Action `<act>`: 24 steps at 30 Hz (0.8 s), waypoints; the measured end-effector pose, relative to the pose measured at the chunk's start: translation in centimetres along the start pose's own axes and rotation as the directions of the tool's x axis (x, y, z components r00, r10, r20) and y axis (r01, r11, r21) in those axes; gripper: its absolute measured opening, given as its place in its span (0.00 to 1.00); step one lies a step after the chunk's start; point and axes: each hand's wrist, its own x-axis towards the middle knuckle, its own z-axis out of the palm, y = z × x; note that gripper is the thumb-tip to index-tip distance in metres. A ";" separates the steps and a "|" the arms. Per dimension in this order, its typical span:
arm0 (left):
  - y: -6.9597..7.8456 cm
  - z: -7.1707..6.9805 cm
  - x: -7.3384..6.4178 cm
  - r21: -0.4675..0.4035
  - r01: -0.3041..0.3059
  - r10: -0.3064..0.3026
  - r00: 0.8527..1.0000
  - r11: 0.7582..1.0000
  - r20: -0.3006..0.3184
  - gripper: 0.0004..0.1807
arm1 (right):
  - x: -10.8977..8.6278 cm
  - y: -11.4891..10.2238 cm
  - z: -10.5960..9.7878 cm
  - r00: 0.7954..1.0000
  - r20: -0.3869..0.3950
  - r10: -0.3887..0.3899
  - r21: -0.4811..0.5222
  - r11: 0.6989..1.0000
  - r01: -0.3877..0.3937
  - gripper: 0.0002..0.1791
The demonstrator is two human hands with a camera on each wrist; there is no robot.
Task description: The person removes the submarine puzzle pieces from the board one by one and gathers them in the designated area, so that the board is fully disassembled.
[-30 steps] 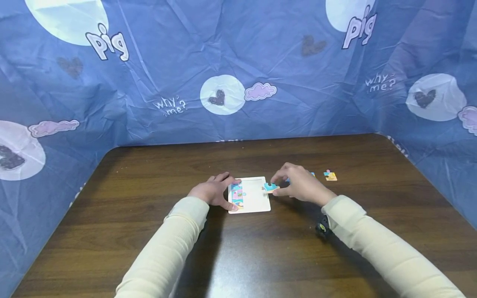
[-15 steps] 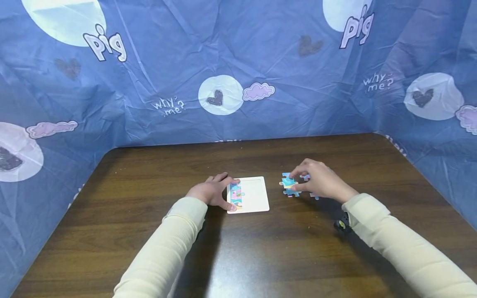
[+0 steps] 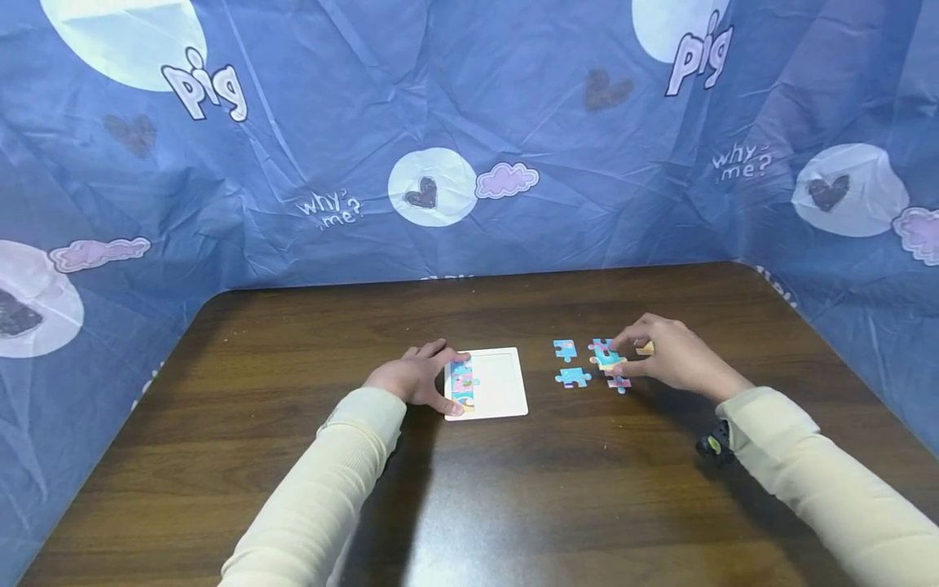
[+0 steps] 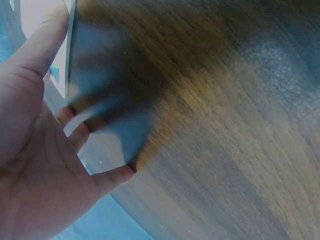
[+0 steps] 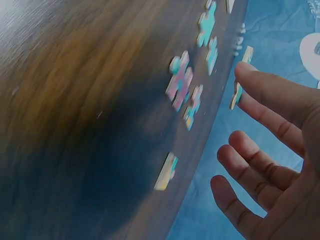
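A white square puzzle tray (image 3: 502, 393) lies on the table with a column of fitted pieces (image 3: 462, 381) along its left side. My left hand (image 3: 412, 380) presses on the tray's left border, thumb at the near corner and forefinger at the far one. Between thumb and forefinger, my right hand (image 3: 678, 352) pinches a blue and yellow puzzle piece (image 3: 607, 357), raised over the loose ones. In the right wrist view that puzzle piece (image 5: 248, 54) appears nearly edge-on, with the other fingers loosely bent below it. The left wrist view has the thumb (image 4: 47, 40) lying on the tray's edge.
Several loose pieces lie right of the tray, among them a blue one (image 3: 565, 350), another blue one (image 3: 573, 377), a pink and blue one (image 3: 619, 384) and a yellow one (image 3: 645, 349) partly behind the right hand. A patterned blue cloth (image 3: 440, 98) hangs behind the brown table (image 3: 557, 489).
My right hand has moved right, away from the tray, carrying the pinched puzzle piece and uncovering loose pieces. The left hand stays at the tray.
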 end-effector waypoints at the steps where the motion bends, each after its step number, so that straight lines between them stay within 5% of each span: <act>1: 0.0 0.0 0.0 0.000 0.002 -0.002 1.000 1.000 0.000 0.46 | -0.2 0.3 -0.1 1.000 -0.002 -0.002 -0.001 1.000 0.002 0.16; 24: -0.6 0.5 1.0 -0.001 0.017 -0.017 1.000 1.000 0.004 0.47 | -2.4 5.2 -0.8 0.998 0.002 0.064 -0.046 0.997 -0.064 0.15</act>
